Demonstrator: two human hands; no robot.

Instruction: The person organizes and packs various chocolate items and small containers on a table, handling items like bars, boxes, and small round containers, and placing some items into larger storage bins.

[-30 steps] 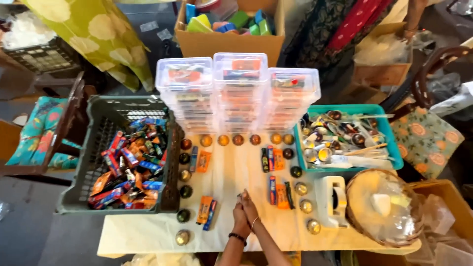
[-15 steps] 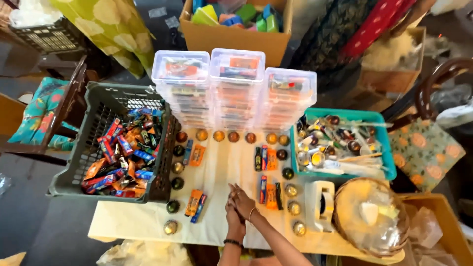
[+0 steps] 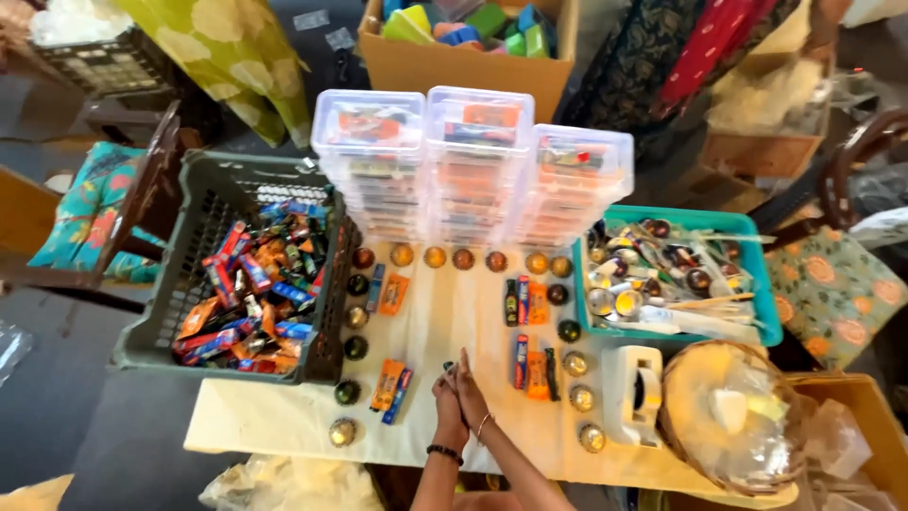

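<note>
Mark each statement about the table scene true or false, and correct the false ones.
1. The hands are pressed together over the table. True.
2. The dark crate is empty. False: it holds many colourful wrapped packets.
3. Three stacks of clear boxes stand at the table's far edge. True.
4. The teal tray sits left of the crate. False: it is on the right side of the table.
5. The white tape dispenser lies between the hands and the wrapped basket. True.

Bare forearms, no sleeves; dark bead bracelet on left hand, thin bangle on right hand.
</note>
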